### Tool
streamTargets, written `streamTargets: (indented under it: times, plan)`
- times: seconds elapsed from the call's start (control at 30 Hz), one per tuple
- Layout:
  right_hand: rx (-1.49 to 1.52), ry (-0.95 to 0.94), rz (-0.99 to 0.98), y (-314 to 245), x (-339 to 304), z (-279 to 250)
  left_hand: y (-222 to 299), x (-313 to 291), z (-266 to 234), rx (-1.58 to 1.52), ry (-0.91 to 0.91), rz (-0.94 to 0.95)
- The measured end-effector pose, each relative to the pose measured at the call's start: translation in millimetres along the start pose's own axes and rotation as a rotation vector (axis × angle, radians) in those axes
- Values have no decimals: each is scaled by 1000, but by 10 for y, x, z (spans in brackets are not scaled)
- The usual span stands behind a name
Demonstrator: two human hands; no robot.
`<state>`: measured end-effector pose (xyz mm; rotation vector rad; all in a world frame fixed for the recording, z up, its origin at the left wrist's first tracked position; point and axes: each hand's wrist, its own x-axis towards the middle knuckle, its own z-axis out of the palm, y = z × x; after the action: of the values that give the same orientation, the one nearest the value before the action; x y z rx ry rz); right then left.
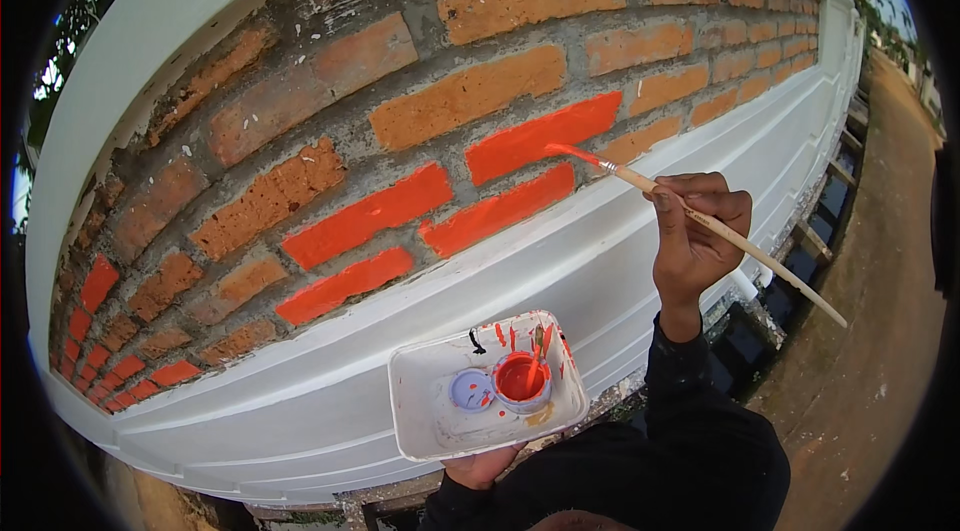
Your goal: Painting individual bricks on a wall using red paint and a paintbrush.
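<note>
Between the thumb and fingers of my right hand (697, 231) is a thin wooden paintbrush (720, 229). Its red-coated bristles touch a brick painted bright red (540, 136) in the wall. My left hand (484, 466) supports a white plastic tray (420, 421) from below, its fingers mostly hidden under it. In the tray stands a small open jar of red paint (522, 378), with a second brush (538, 356) leaning in it. Beside the jar lies a round pale lid (471, 390) spotted with red. Smears of red and black mark the tray's inner side.
Unpainted orange bricks (470, 96) with grey mortar surround several red ones, including a group (100, 283) at the far left. A white frame (110, 101) borders the brick panel, and a white ledge (350, 391) runs below it. A dark ditch and a dirt path (850, 331) lie to the right.
</note>
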<state>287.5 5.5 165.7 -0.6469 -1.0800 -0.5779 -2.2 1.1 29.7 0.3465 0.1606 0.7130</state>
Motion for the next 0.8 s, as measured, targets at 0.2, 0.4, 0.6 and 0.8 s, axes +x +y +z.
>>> streamTargets:
  times: [0.2, 0.4, 0.6, 0.8]
  plan:
    - [121, 22, -22, -29, -22, -28, 0, 7, -4, 10, 12, 3]
    - [-21, 67, -41, -1, -20, -99, 5, 29, 49, 21, 55, -9]
    - [-51, -150, -159, -207, -166, 117, -32, 17, 64, 115, 68, 5]
    - [34, -174, -156, -173, -134, 108, -28, -2, -11, -230, 89, 1]
